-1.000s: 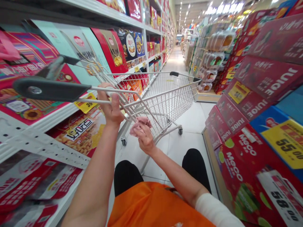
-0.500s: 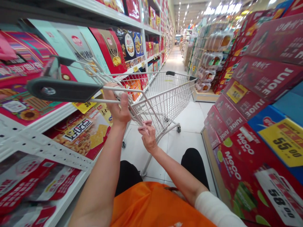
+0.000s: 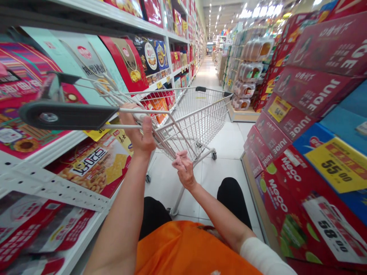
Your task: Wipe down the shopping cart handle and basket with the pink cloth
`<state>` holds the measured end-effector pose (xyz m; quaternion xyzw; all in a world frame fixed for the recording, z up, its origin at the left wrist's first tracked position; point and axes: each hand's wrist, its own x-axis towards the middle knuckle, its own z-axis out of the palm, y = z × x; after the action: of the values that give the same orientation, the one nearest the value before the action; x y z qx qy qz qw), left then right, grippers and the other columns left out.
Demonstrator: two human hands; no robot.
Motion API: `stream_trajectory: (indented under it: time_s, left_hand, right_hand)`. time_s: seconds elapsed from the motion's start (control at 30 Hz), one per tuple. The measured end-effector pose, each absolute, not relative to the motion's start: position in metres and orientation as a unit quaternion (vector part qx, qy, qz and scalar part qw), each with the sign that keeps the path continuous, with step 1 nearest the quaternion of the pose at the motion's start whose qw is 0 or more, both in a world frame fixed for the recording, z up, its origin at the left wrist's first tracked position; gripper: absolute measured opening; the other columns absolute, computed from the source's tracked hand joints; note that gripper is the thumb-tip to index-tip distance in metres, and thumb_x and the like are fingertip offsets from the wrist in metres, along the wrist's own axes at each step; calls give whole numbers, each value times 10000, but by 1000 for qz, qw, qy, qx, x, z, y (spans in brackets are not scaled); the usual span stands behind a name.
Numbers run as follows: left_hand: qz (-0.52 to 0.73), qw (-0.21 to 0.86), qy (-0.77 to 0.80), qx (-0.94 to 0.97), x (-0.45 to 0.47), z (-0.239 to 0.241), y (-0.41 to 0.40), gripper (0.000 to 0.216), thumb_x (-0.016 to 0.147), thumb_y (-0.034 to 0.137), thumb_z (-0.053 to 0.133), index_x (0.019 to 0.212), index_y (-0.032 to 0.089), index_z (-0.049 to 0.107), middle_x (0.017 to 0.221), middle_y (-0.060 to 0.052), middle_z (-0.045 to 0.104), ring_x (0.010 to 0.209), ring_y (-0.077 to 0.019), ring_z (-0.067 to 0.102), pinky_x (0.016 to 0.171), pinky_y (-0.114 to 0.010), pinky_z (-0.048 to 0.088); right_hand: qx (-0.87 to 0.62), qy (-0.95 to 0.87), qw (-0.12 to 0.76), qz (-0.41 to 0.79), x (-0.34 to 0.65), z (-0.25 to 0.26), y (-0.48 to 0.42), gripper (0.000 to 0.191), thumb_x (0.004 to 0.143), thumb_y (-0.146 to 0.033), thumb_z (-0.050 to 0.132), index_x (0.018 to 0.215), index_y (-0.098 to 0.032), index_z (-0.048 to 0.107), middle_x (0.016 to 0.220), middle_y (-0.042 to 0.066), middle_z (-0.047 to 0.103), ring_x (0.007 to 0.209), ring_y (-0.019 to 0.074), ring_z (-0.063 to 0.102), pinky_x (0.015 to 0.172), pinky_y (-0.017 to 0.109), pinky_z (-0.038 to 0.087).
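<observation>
A wire shopping cart (image 3: pixel 197 122) stands in front of me, its grey handle end (image 3: pixel 69 114) pointing to the left. My left hand (image 3: pixel 140 131) is closed around the metal frame near the handle, thumb up. Lower down and to the right, my right hand (image 3: pixel 185 172) grips a bunched pink cloth (image 3: pixel 181 157). The cloth is against the lower rear edge of the cart's basket. No goods show inside the basket.
Shelves (image 3: pixel 54 152) with boxed and bagged snacks run along the left. Stacked red drink cartons (image 3: pixel 308 91) with price signs rise close on the right. Farther ahead, bottle packs (image 3: pixel 246 72) stand on a low platform beside the aisle (image 3: pixel 210 72).
My right hand and the cloth have moved slightly right and down along the basket edge. My left hand keeps its hold on the frame. The view has shifted a little.
</observation>
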<state>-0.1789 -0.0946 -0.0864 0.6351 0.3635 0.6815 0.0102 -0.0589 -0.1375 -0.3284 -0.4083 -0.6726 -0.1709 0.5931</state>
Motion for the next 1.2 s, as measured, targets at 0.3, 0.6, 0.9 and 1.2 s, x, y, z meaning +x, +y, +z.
stream_trajectory:
  time_s: [0.3, 0.6, 0.9, 1.2]
  left_hand:
    - [658, 27, 350, 666, -182, -76, -105, 527, 889, 735, 518, 1106, 257, 577, 1248, -95, 580, 1323, -324, 508, 1198, -541, 350]
    - [740, 37, 448, 501, -126, -190, -141, 691, 873, 665, 633, 1356, 293, 307, 1432, -143, 380, 1393, -272, 432, 1173, -513, 389]
    - [651, 199, 564, 467, -93, -294, -116, 592, 933, 591, 592, 1343, 214, 391, 1372, -179, 513, 1358, -266, 505, 1145, -444, 417]
    - [596, 180, 579, 526, -126, -304, -99, 684, 818, 565, 730, 1330, 205, 455, 1200, -118, 614, 1123, -245, 630, 1042, -406, 483]
  right_hand:
    - [-414, -677, 595, -130, -51, -336, -114, 486, 1019, -221, 365, 1482, -132, 481, 1418, 178, 606, 1487, 248, 421, 1202, 517, 429]
    - [-511, -597, 614, -76, -26, -374, -129, 516, 1011, -182, 379, 1521, -178, 452, 1540, 199, 466, 1459, 236, 460, 1135, 429, 505]
    - [-526, -617, 583, -57, -55, -409, -100, 562, 1017, -171, 411, 1575, -214, 361, 1600, 142, 425, 1539, 197, 331, 1218, 431, 409]
    - [-540, -597, 594, -12, -61, -407, -104, 505, 1026, -199, 357, 1518, -229, 468, 1573, 144, 464, 1517, 224, 371, 1193, 479, 439]
